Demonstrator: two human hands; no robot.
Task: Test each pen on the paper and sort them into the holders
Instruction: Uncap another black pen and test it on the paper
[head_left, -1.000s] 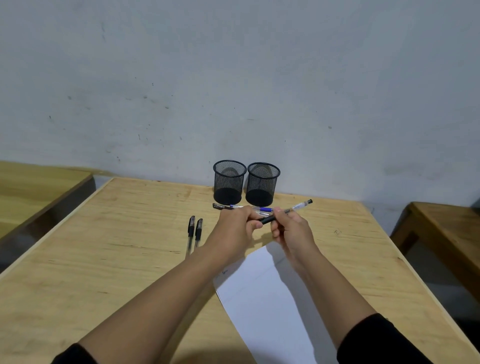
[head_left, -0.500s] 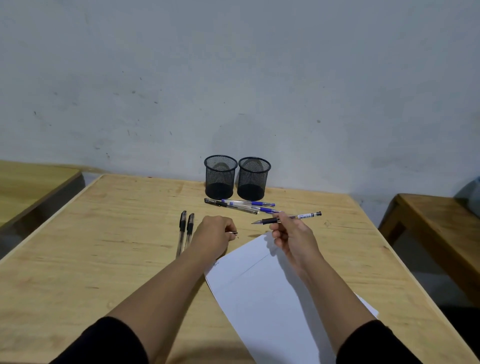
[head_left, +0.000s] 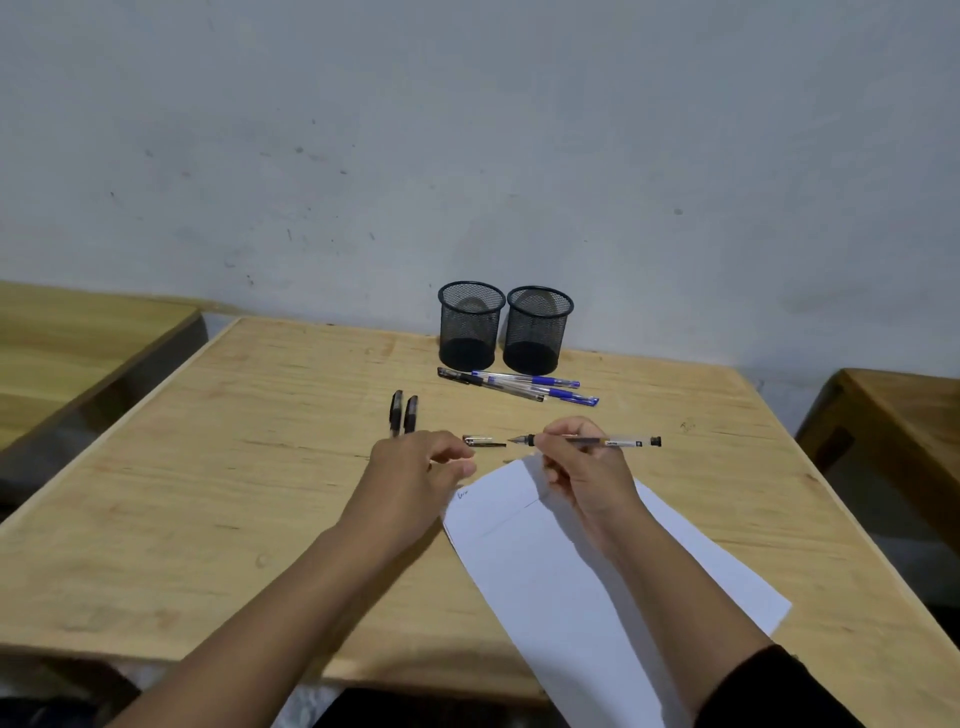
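My right hand (head_left: 584, 475) grips an uncapped clear pen (head_left: 618, 441), held level with its tip pointing left, just above the far corner of the white paper (head_left: 587, 582). That pen's cap (head_left: 483, 441) lies on the table next to my left hand (head_left: 415, 475), which rests palm down with loosely curled fingers and holds nothing. Two black mesh holders, left (head_left: 470, 325) and right (head_left: 537, 330), stand by the wall. Three pens (head_left: 519, 385), two of them blue, lie in front of them. Two black pens (head_left: 402, 413) lie left of centre.
The wooden table (head_left: 208, 467) ends at the wall behind the holders. Another wooden surface (head_left: 67, 338) stands to the left and a wooden bench (head_left: 904, 415) to the right. A small ink scribble (head_left: 462, 493) marks the paper's near-left corner.
The cap came off the pen in my left hand, which then set it on the table and let go. My right hand lowered the pen toward the paper.
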